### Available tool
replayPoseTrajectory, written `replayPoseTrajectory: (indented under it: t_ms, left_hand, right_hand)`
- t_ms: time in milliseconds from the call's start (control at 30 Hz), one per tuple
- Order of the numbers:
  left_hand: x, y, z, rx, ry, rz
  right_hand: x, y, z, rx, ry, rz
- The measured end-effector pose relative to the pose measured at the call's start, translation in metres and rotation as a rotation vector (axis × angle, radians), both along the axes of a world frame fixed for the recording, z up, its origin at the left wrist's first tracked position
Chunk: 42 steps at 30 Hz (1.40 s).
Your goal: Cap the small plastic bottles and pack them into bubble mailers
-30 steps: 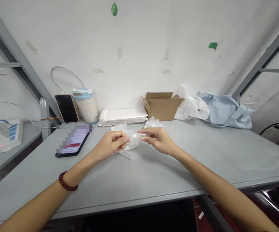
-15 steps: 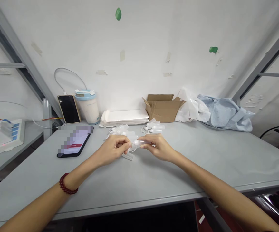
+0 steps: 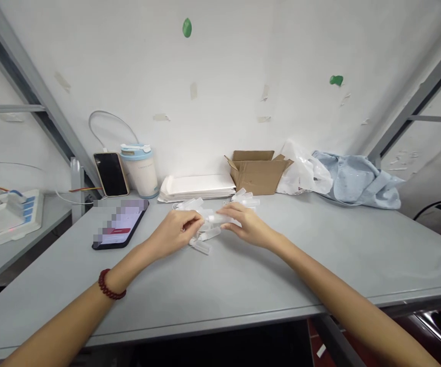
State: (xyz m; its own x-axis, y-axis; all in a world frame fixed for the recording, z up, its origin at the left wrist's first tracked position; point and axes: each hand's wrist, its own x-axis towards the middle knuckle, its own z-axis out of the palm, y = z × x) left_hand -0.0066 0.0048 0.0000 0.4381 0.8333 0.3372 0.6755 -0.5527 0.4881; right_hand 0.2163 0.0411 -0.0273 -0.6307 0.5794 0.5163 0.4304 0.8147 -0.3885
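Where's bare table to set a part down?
Biggest patch: table right of the right hand, in front of the bag and cloth. Another: between tubes and table's front edge. Third: front left, between flat phone and bracelet. Crowded: back edge with upright phone, cup, white stack, box; and mid-table, both right and left hand at the tubes.

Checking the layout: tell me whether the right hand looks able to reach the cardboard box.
Probably yes: the cardboard box stands just beyond the right hand, though small translucent tubes lie before its left half.
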Motion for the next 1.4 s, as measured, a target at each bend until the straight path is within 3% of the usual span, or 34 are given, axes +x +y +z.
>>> replayPoseTrajectory:
  t_ms: [167,267,400,667,833,967,1100,1233,1400]
  left_hand:
    - [-0.008,0.01,0.0,0.064,0.02,0.185]
    - [-0.014,0.015,-0.001,0.07,0.036,0.346]
    - [-0.021,0.019,0.0,0.111,-0.045,0.453]
    - [-0.013,0.014,0.0,0.052,0.016,0.404]
    - [-0.01,0.013,-0.006,0.024,0.04,0.365]
    - [-0.008,0.012,-0.009,0.023,0.032,0.338]
    - [-0.001,0.007,-0.009,-0.083,-0.059,0.214]
    - [0.004,0.004,-0.011,-0.099,-0.058,0.104]
    - [0.005,0.003,-0.013,-0.033,0.039,0.097]
  right_hand:
    - [0.028,0.03,-0.004,0.122,-0.091,-0.281]
    - [0.046,0.044,-0.005,0.058,-0.21,-0.455]
    - [0.055,0.053,-0.008,-0.045,-0.351,-0.521]
    - [0.055,0.056,-0.012,-0.08,-0.378,-0.511]
    - [0.053,0.052,-0.005,-0.068,-0.349,-0.499]
    - [0.045,0.043,0.003,-0.06,-0.174,-0.492]
    - [0.024,0.025,0.003,-0.061,0.024,-0.336]
    - [0.002,0.002,0.002,-0.013,0.07,-0.153]
    - [-0.006,-0.013,0.005,0.035,0.048,-0.109]
